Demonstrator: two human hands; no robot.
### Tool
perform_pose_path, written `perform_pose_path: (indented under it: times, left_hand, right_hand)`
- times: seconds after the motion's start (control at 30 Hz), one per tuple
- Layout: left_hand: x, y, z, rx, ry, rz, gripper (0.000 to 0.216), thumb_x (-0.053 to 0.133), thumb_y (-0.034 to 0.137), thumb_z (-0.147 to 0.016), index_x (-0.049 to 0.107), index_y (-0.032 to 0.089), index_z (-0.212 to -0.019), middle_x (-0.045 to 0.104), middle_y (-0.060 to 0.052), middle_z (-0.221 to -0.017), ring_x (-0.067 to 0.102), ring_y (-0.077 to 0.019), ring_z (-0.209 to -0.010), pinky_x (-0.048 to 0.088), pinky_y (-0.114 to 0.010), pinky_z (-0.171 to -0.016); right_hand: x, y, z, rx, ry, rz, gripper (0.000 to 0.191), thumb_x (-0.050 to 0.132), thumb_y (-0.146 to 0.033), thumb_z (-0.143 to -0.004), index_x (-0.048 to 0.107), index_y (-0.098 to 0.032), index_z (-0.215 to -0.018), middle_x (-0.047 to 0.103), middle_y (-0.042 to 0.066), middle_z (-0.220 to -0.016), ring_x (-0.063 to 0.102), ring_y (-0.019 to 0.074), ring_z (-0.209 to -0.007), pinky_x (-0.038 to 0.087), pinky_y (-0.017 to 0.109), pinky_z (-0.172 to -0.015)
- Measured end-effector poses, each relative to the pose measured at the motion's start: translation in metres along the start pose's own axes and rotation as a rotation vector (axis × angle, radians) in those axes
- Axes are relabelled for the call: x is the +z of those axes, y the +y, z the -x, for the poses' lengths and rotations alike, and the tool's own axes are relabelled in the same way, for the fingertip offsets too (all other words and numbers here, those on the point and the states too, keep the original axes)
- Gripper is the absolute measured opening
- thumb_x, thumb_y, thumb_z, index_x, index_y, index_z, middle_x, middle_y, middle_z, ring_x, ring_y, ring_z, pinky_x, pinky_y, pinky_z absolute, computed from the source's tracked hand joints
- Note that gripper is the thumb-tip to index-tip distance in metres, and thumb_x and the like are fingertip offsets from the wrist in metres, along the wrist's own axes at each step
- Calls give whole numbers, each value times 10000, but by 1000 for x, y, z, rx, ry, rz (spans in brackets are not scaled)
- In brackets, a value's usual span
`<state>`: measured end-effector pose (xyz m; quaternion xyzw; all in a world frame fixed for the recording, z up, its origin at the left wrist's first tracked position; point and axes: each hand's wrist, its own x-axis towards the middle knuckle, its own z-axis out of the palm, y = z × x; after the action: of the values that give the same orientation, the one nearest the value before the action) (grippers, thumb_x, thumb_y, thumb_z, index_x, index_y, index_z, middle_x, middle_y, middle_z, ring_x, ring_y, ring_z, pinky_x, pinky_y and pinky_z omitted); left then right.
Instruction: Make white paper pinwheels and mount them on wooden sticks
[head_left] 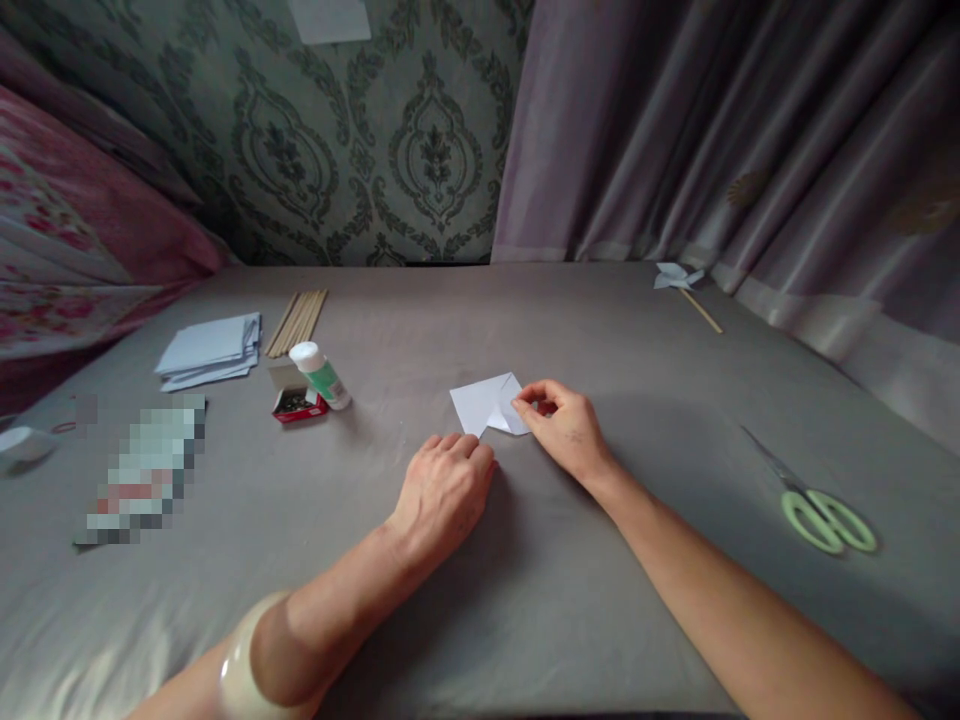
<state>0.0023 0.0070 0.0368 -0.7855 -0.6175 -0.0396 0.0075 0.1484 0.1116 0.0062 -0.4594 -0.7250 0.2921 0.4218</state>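
Note:
A small white paper square [481, 402] lies on the grey cloth surface [525, 600], with one corner folded over toward its middle. My right hand [566, 430] pinches that folded flap at the paper's right side, fingers closed on it. My left hand [446, 490] rests knuckles-up just below the paper's near corner, fingers curled under and touching the paper's edge; a pale bangle sits on that forearm.
Green-handled scissors [817, 510] lie at the right. A glue bottle [321, 374] and a small red box [297, 403] sit left of centre, behind them wooden sticks [298, 322] and a paper stack [210, 350]. A finished paper pinwheel [679, 278] lies by the curtain.

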Motion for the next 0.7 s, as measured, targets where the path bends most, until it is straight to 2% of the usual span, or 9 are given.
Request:
perform_pose_path:
  times: [0.13, 0.23, 0.47, 0.57, 0.63, 0.7]
  left_hand:
    - [5, -5, -12, 25, 74, -18, 199, 437, 226, -933, 611, 185, -1020, 634, -60, -896, 583, -197, -844, 430, -321, -742]
    - [8, -6, -24, 100, 116, -95, 253, 430, 201, -934, 582, 224, -1135, 617, -64, -937, 559, -206, -877, 412, -324, -732]
    - [11, -8, -33, 186, 87, -160, 206, 445, 216, -933, 641, 198, -993, 615, -71, -941, 531, -207, -877, 376, -331, -725]
    - [10, -15, -30, 213, 119, -186, 189, 460, 201, -926, 643, 191, -970, 627, -72, -974, 537, -205, -875, 373, -336, -739]
    - [10, -23, -27, 230, 164, -191, 187, 461, 193, -925, 643, 194, -968, 637, -67, -991, 544, -202, -875, 369, -337, -745]
    - [9, -32, -23, 253, 210, -182, 189, 459, 192, -926, 643, 198, -968, 646, -59, -1002, 547, -200, -882, 365, -335, -750]
  right_hand:
    - [-4, 5, -5, 89, 94, -58, 234, 642, -394, -730, 631, -160, -726, 644, 19, -653, 502, 126, -541, 404, 251, -547]
    - [-5, 7, -7, 117, 109, -106, 256, 651, -409, -722, 642, -153, -730, 666, 36, -674, 532, 136, -558, 417, 256, -556]
    - [-8, 10, -7, 90, 56, -71, 227, 597, -363, -790, 692, -156, -793, 714, 64, -747, 629, 182, -657, 471, 284, -630]
    - [-13, 11, -6, -13, -14, 39, 192, 548, -290, -840, 698, -171, -834, 710, 65, -802, 637, 190, -700, 489, 310, -681]
    - [-17, 10, -4, -174, -85, 131, 184, 530, -161, -828, 692, -185, -911, 693, 67, -898, 633, 198, -812, 494, 328, -772]
    - [-20, 8, -1, -359, -162, 235, 321, 507, -40, -788, 666, -193, -1023, 648, 80, -1020, 596, 209, -961, 475, 344, -869]
